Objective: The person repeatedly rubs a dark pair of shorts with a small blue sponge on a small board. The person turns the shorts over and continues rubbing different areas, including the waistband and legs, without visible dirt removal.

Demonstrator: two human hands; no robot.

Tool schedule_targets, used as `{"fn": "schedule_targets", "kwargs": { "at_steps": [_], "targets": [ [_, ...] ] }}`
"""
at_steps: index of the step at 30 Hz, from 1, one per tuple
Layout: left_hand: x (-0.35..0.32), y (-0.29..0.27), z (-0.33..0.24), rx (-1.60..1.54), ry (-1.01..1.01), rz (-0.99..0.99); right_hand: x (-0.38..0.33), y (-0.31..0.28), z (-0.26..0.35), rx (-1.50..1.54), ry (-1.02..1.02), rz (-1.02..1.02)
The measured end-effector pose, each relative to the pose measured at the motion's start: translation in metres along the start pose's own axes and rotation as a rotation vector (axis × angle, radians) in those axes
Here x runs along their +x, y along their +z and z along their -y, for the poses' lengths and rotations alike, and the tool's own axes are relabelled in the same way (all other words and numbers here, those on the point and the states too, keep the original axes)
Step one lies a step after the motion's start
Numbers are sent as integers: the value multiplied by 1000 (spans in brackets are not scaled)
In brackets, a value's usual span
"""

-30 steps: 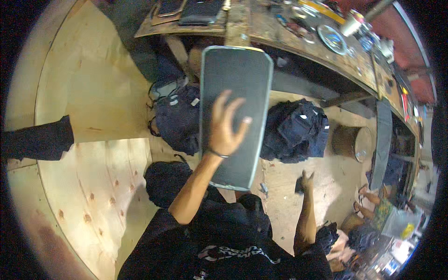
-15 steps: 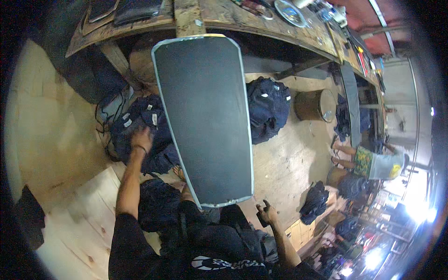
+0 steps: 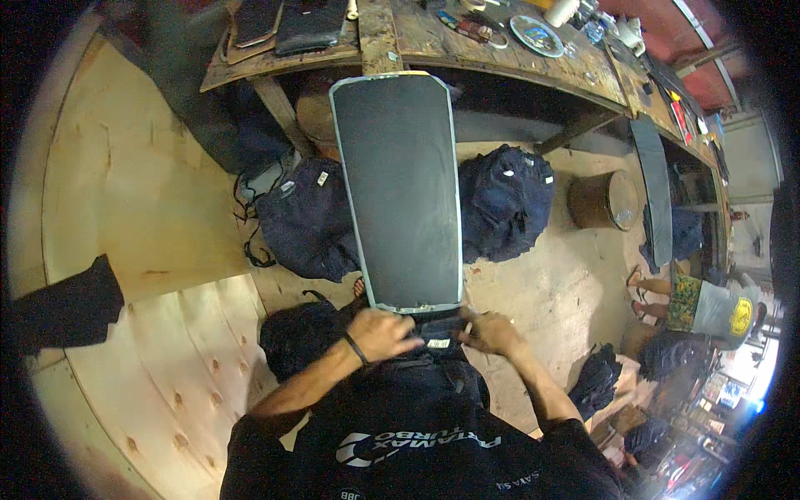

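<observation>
A long dark-topped board (image 3: 404, 192) with a pale grey taped rim stretches away from me, its near end narrower and close to my body. At that near end a dark garment (image 3: 423, 327) with a white label is spread between my hands. My left hand (image 3: 383, 335) is closed on its left side, fingers curled toward the label. On the right side my right hand (image 3: 493, 335) grips the cloth just beside the board's corner. The garment's lower part blends with my black shirt, so its full shape is hidden.
Navy garment piles lie left (image 3: 304, 221) and right (image 3: 508, 204) of the board. A wooden workbench (image 3: 467, 58) with tools supports its far end. Right stands a round brown drum (image 3: 602, 200); beyond it, another person (image 3: 708, 308). Plywood sheets (image 3: 158, 358) lie left.
My left hand has come from the left garment pile to the board's near end. My right hand has moved in to meet it, and a labelled dark garment is now between them. The view has shifted.
</observation>
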State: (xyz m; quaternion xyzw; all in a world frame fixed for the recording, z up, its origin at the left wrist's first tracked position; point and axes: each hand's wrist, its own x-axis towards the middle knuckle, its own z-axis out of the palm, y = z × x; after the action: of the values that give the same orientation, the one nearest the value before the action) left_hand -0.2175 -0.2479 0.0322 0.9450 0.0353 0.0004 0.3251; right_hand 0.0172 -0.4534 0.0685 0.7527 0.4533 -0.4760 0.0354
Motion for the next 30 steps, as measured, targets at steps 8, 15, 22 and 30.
{"fn": "schedule_targets", "kwargs": {
  "at_steps": [8, 15, 22, 30],
  "targets": [
    [135, -127, 89, 513, -157, -678, 127, -157, -22, -47, -152, -736],
    [145, -62, 46, 311, -214, -189, 103, -149, -7, 124, 75, -302],
    [227, -60, 143, 401, -169, -300, 124, -143, -5, -20, 7, -458],
    [222, -118, 63, 359, -283, 484, 116, -136, -2, 136, 156, -132]
  ]
}}
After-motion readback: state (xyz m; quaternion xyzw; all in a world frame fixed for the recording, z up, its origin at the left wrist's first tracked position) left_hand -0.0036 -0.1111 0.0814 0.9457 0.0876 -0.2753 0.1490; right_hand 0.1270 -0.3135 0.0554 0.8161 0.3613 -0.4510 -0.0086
